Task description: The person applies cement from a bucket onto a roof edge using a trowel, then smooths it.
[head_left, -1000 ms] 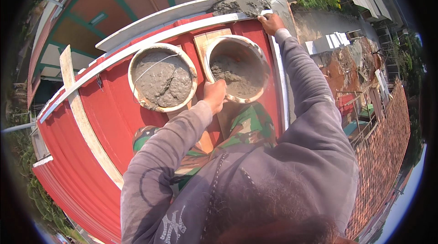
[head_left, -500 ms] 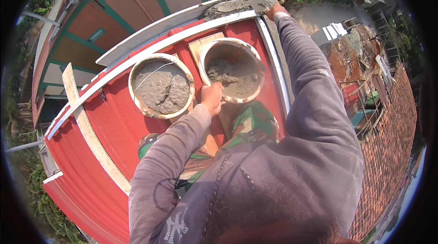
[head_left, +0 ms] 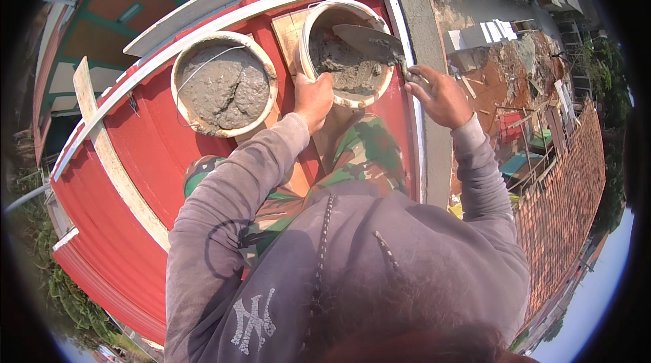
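My left hand [head_left: 313, 100] grips the near-left rim of a white bucket [head_left: 304, 58], its fingers closed over the edge. Grey wet mortar [head_left: 339, 64] covers this bucket's bottom and part of its wall. In my right hand [head_left: 439, 95] is the handle of a trowel [head_left: 369, 41]. Its blade reaches over the bucket's right rim into the opening, with mortar stuck near the handle end. To the left stands a second white bucket [head_left: 178, 86], nearly full of mortar and with a thin wire handle across it.
Beneath the buckets lies a red corrugated metal roof [head_left: 149, 153], edged by white strips. A long plank [head_left: 115, 153] crosses it at left. Along the right runs a wall top [head_left: 434, 166] coated in grey mortar; beyond it the ground drops to a tiled roof [head_left: 563, 207].
My right hand has come back from the far corner of the wall to the bucket, bringing the trowel over its opening. My left hand stays on the rim.
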The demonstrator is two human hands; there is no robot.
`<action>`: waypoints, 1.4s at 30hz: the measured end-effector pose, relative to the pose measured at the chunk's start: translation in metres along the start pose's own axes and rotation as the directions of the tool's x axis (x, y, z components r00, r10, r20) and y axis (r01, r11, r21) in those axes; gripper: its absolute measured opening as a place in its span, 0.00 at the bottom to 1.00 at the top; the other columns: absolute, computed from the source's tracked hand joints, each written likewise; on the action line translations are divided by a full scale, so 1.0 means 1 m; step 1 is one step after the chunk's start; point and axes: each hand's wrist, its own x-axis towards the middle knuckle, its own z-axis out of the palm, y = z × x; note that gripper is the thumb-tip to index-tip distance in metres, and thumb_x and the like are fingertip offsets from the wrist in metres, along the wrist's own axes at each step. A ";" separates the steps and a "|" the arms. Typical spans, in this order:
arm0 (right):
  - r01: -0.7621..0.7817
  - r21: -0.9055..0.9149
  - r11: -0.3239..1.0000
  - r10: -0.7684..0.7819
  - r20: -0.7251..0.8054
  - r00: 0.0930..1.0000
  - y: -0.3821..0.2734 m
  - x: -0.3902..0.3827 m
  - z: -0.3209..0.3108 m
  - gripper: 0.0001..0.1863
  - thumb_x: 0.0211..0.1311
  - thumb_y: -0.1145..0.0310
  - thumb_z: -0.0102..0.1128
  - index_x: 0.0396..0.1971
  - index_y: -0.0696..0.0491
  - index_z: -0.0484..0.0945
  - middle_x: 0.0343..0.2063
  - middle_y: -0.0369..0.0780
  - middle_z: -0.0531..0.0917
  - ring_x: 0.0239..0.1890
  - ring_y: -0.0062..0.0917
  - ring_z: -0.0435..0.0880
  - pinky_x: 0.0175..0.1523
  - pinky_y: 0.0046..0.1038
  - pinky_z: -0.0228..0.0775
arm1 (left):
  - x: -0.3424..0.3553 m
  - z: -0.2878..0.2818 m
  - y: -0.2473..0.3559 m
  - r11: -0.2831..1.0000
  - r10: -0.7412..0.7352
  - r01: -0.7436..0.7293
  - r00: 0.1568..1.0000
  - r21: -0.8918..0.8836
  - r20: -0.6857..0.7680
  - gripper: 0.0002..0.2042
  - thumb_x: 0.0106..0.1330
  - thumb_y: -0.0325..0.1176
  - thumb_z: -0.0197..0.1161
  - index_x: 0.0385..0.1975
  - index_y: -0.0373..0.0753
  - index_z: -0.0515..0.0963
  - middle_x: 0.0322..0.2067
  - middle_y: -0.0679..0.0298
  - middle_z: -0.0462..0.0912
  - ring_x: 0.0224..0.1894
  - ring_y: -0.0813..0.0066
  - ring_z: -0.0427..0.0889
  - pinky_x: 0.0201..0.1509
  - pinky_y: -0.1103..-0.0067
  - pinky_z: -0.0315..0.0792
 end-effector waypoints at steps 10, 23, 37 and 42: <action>-0.202 -0.455 0.867 0.301 0.158 0.940 -0.038 0.058 0.029 0.12 0.70 0.69 0.58 0.47 0.57 0.85 0.41 0.53 0.91 0.43 0.51 0.93 0.49 0.49 0.87 | -0.025 0.022 0.032 0.620 0.568 -0.611 0.782 0.492 0.256 0.42 0.65 0.18 0.50 0.83 0.28 0.46 0.83 0.41 0.48 0.87 0.38 0.35 0.88 0.57 0.34; -0.584 0.636 0.504 0.092 0.633 0.769 0.013 0.029 0.062 0.17 0.76 0.53 0.63 0.47 0.52 0.86 0.27 0.35 0.85 0.22 0.20 0.81 0.25 0.26 0.75 | -0.017 0.018 0.035 0.846 0.465 -0.498 0.864 0.190 0.190 0.36 0.63 0.17 0.53 0.76 0.28 0.61 0.72 0.52 0.68 0.74 0.63 0.68 0.80 0.70 0.58; -0.498 0.686 0.530 0.222 0.455 0.863 0.065 0.090 -0.064 0.16 0.75 0.52 0.66 0.42 0.51 0.83 0.23 0.32 0.81 0.16 0.15 0.77 0.20 0.20 0.68 | -0.008 -0.010 0.008 0.953 -0.264 0.238 0.956 -0.189 -0.126 0.17 0.63 0.24 0.60 0.52 0.37 0.69 0.46 0.53 0.79 0.44 0.58 0.84 0.50 0.52 0.81; -0.141 0.099 0.985 0.139 0.024 0.990 0.140 0.205 -0.076 0.20 0.69 0.51 0.68 0.52 0.47 0.89 0.32 0.40 0.89 0.33 0.29 0.90 0.39 0.33 0.83 | 0.002 -0.021 -0.011 0.957 -0.267 0.248 0.955 -0.150 -0.126 0.12 0.63 0.24 0.59 0.46 0.35 0.70 0.39 0.57 0.78 0.40 0.59 0.85 0.46 0.53 0.82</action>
